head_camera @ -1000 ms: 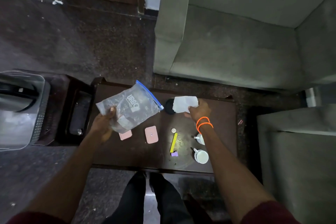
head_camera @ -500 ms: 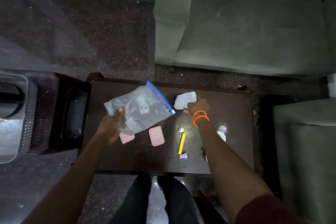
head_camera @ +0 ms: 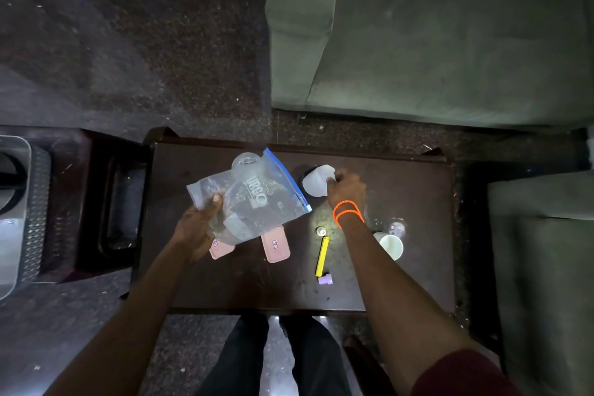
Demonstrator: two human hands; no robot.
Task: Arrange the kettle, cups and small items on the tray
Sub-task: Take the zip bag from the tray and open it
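The left hand [head_camera: 197, 228] grips one corner of a clear plastic bag [head_camera: 254, 199] with a blue zip edge, holding it up over the dark tray [head_camera: 414, 196]. The bag hides part of a glass [head_camera: 246, 162] behind it and part of two pink boxes [head_camera: 275, 247] below it. The right hand [head_camera: 347, 187], with orange bands on its wrist, pinches a white cloth [head_camera: 316, 182] that covers a dark round thing. Near that arm lie a coin [head_camera: 320, 230], a yellow stick [head_camera: 322, 256] and a small purple piece [head_camera: 325, 279]. A white cup [head_camera: 390, 245] sits just right of the arm. A green sofa [head_camera: 450, 42] stands behind.
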